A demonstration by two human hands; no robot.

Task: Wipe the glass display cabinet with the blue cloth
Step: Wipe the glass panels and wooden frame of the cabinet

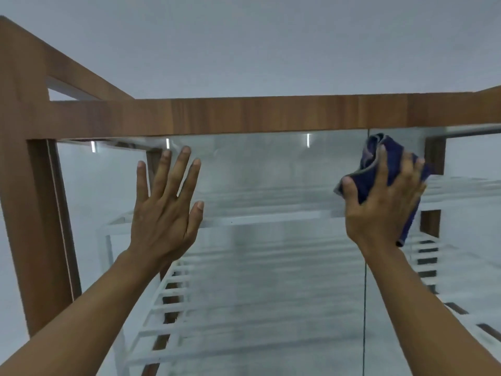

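Up high | left hand [165, 210] flat on the glass [271, 164], fingers spread wide, holding nothing | right hand [382, 204] presses the bunched blue cloth [379, 156] to the glass just under the wooden top rail [244, 115] | cloth partly hidden behind the fingers | white shelves [244, 267] inside blurred | cabinet bottom cut off

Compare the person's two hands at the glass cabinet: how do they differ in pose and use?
The left hand is flat and bare with fingers spread; the right hand presses the blue cloth. The left hand is near the wooden frame's left post; the right is by the glass seam. Both are raised, just under the top rail.
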